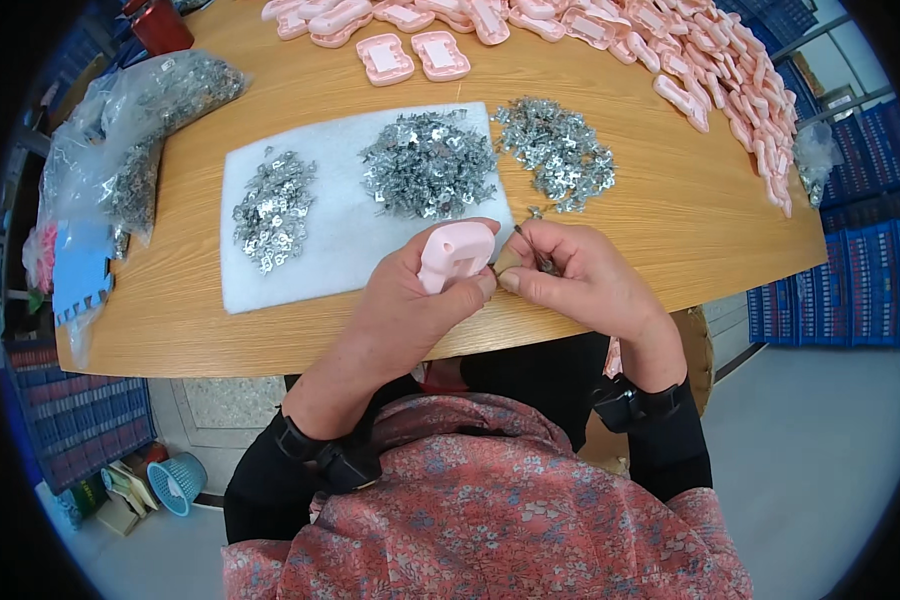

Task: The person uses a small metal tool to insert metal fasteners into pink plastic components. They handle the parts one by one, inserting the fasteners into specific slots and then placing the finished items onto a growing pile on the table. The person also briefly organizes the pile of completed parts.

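My left hand point(410, 305) grips a pink plastic housing point(454, 252) at the table's near edge. Right beside it, my right hand point(582, 280) pinches thin metal tweezers point(533, 250), whose lower end points at the housing's right side. Just beyond both hands lies a white foam pad point(335, 235) bearing two heaps of small silver metal clips point(428, 165). A third heap of clips point(558, 150) rests on the bare wood to the pad's right.
Many pink housings point(715, 60) are strewn along the far and right side of the round wooden table point(690, 210). Clear plastic bags of clips point(135, 130) lie at the left. Blue crates point(830, 290) stand on the floor to the right.
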Tool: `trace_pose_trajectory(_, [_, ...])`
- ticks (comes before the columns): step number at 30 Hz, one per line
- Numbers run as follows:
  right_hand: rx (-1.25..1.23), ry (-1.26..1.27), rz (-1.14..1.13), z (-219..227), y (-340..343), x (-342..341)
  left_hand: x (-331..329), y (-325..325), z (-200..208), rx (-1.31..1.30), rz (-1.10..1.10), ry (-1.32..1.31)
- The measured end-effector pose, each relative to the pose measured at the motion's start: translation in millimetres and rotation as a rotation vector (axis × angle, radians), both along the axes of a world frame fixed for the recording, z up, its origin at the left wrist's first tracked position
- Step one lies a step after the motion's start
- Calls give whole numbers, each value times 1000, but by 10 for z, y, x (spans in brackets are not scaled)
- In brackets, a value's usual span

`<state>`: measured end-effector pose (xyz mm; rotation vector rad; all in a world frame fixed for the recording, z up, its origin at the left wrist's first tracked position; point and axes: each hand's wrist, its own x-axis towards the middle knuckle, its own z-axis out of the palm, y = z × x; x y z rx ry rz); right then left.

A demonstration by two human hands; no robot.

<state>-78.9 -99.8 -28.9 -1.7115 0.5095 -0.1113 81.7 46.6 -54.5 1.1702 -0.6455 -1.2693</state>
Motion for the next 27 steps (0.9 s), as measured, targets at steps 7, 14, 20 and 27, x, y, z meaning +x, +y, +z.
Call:
trace_pose_trajectory(7, [143,119,112,76,-77,189,22,65,-31,-30,45,-44])
trace_pose_trajectory(14, [211,150,152,84,-144,301,81,53,-44,-4,57,-112])
trace_pose_trajectory(20, [258,153,61,122,-98,332,91,37,-101,-37,73,-22])
trace_pose_trajectory(27, [98,58,-103,-3,120,191,113,-1,-67,-10,146,157])
